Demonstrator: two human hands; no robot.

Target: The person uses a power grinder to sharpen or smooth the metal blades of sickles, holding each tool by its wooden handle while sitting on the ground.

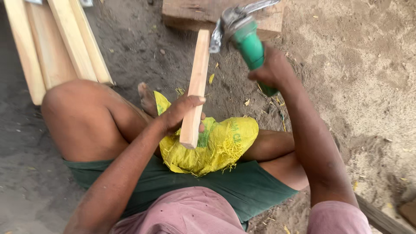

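Here the person sits on the sandy ground (359, 86) with legs folded, a yellow woven sack (221, 145) bunched in the lap as padding. The left hand (180, 112) is clamped around the lower part of a pale wooden strip (197, 78), fingers wrapped over its face and thumb behind it, holding the strip tilted away from the body with its near end resting on the sack. The far end of the strip points up toward a thick wooden block (190, 15) lying on the ground; whether it touches the block cannot be told.

The right hand (271, 69) is closed tightly on the green body of an angle grinder (242, 32), which is raised just beside the upper end of the strip, its metal guard close to the top right edge. The motion blur on the tool head hides whether the disc actually meets the wood.

As a judgement, the work on this 1 strip looks to be at its upper end only: the lower length under the left hand shows no difference in finish that can be made out. A stack of similar pale planks (56, 47) lies well apart to the left on the ground; their state cannot be read.
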